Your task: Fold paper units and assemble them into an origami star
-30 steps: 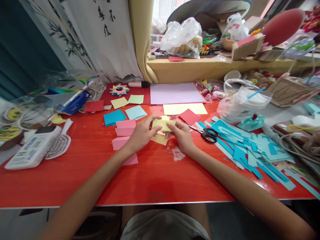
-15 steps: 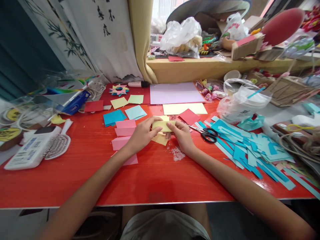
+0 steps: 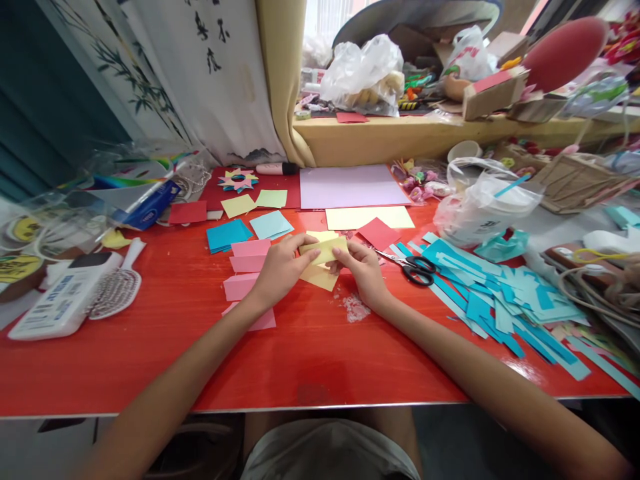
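Note:
Between my two hands is a piece of yellow paper (image 3: 326, 251), held above the red table and looking folded into a narrow strip. My left hand (image 3: 281, 268) pinches its left end, thumb in front. At the right end, my right hand (image 3: 364, 267) grips it between thumb and fingers. Below lies another yellow paper (image 3: 320, 277), partly hidden by my hands. Folded pink papers (image 3: 245, 287) form a column beside my left hand. Black-handled scissors (image 3: 418, 270) lie to the right of my right hand, close to a red paper square (image 3: 379, 233).
Blue paper strips (image 3: 495, 293) are heaped on the right. Blue squares (image 3: 229, 235) and a paper star ring (image 3: 239, 179) lie at the back left. A lilac sheet (image 3: 354, 187) lies at the back. A white bottle (image 3: 65, 297) and a hairbrush (image 3: 117, 292) lie left.
The yellow paper has tilted, its right end now higher, and its left end has shifted slightly left. My fingers have adjusted a little; both hands still hold it.

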The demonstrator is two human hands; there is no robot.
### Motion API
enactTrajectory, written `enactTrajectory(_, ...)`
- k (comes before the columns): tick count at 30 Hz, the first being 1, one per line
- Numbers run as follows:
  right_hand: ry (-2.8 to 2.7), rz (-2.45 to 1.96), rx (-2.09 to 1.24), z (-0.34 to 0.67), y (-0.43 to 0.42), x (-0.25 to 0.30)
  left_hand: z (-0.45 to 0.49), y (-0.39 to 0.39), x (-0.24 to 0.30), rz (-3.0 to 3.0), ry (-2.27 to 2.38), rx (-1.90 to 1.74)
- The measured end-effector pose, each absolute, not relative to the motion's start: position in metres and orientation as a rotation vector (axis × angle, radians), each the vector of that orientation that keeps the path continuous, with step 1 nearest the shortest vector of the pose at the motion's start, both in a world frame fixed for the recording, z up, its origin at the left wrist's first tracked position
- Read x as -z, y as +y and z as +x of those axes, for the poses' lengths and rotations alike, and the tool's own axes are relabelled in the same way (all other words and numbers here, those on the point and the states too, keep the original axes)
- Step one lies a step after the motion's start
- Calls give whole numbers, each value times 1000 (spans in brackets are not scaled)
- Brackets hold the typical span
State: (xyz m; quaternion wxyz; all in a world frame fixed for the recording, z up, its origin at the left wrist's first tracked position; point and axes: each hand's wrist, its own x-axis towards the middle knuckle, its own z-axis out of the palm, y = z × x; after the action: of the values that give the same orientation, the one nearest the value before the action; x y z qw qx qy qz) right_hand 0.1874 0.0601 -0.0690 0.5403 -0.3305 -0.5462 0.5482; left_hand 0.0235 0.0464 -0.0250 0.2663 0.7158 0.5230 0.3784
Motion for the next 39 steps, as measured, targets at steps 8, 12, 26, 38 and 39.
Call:
enactTrajectory(8,-1269,-817,-1307,188,63,73,24,45,24,1813,1303,-868)
enactTrajectory(12,-1307,-816,-1315,189,64,74,24,45,21,1811,1249,-810)
enactTrajectory(26,-1251,-769,-1406,187,61,72,24,44,19,1758,1272,-885)
enactTrajectory(38,-1191,-804,-1419,189,64,71,26,43,20,1815,1307,-893)
enactTrajectory(39,-1193,-809,-1418,189,64,71,26,43,20,1814,1312,-896)
